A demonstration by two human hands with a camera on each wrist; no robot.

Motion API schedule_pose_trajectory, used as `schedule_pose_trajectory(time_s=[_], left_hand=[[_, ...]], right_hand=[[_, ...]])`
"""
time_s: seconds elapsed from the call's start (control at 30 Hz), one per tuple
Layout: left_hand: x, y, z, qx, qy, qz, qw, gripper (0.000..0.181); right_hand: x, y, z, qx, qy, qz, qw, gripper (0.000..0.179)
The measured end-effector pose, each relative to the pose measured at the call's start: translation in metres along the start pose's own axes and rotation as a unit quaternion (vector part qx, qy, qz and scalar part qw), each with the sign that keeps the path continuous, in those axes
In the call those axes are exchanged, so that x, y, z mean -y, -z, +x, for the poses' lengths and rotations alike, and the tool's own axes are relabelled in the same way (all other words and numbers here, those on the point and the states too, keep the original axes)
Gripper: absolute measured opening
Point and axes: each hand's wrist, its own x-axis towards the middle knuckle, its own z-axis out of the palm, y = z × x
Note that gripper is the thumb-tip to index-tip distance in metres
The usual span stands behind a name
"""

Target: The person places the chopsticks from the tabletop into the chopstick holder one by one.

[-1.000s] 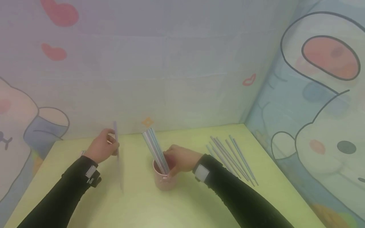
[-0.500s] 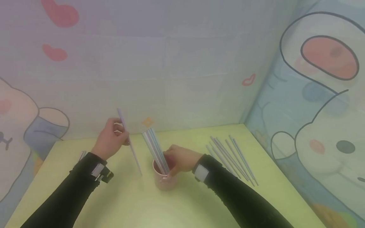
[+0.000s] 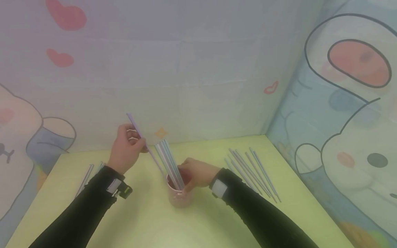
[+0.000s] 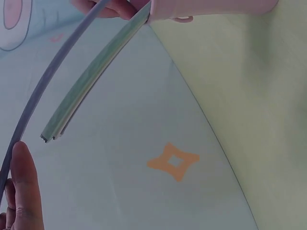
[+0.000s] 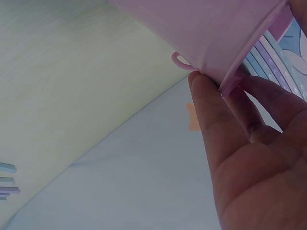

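The purple stick (image 3: pixel 154 157) slants in the air left of the pink cup (image 3: pixel 180 199), its long axis running from a high far-left end down toward the near right, where its low end meets the cup's left rim in the head view; whether that end is inside the mouth or just beside it, I cannot tell. The left hand (image 3: pixel 125 150) is the nearer one, pinching the stick between thumb and fingers above its middle, so the cup lies to the right of that grip and below it. Upright but leaning left, the bundle of sticks (image 3: pixel 169 162) fills part of the mouth, roughly alongside the purple one. Beyond the bundle, the right hand (image 3: pixel 198 172) grips the cup's right rim. Farther out, loose sticks lie on the yellow table (image 3: pixel 149 220), at right and left.
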Motion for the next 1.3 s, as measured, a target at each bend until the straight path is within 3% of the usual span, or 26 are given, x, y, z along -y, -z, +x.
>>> schedule_pose_trajectory(time_s=[0.2,0.43,0.57,0.9,1.3], left_hand=[[0.005,-0.009,-0.002,-0.002,-0.006,0.003,1.0000,0.055],[0.018,-0.020,-0.003,-0.002,-0.024,0.029,0.9993,0.035],[0.024,-0.027,-0.005,0.004,-0.028,0.046,0.9985,0.033],[0.037,-0.040,-0.013,0.038,-0.009,0.087,0.9954,0.030],[0.044,-0.047,-0.016,0.072,-0.011,0.110,0.9912,0.022]], right_hand=[[-0.001,-0.001,0.000,-0.001,0.003,-0.002,1.0000,0.052],[0.000,-0.001,-0.002,-0.002,-0.040,-0.015,0.9991,0.056],[0.000,0.000,-0.002,-0.003,-0.038,-0.018,0.9991,0.057],[0.000,0.001,-0.002,-0.001,-0.029,-0.023,0.9993,0.054],[0.000,0.001,-0.002,0.002,-0.033,-0.016,0.9993,0.056]])
